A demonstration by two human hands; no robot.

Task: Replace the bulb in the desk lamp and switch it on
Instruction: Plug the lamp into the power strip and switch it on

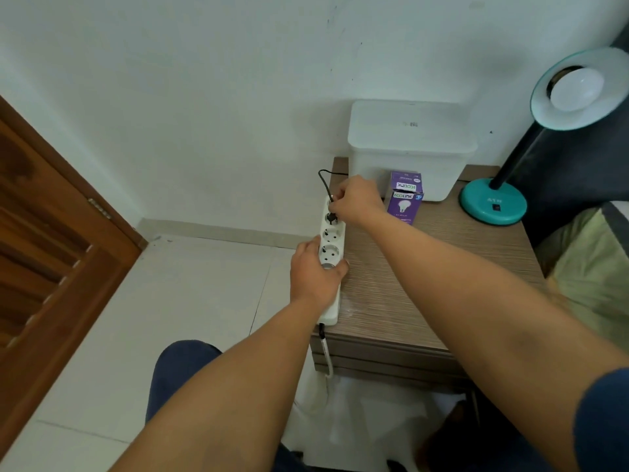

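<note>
A teal desk lamp (493, 206) stands at the right of a wooden bedside table (425, 284), with a white bulb (577, 88) in its shade. A white power strip (332, 240) lies along the table's left edge. My left hand (315, 272) presses down on the strip's near part. My right hand (357, 199) pinches a black plug (331, 218) at the strip's far socket, and its black cord (325, 182) loops up behind. A purple bulb box (405, 197) stands just right of my right hand.
A white lidded plastic bin (412, 148) sits at the back of the table against the wall. A brown wooden door (51, 250) is at the left. The strip's white cable (328, 359) hangs off the table's front. A bed with greenish bedding (592, 267) borders the right.
</note>
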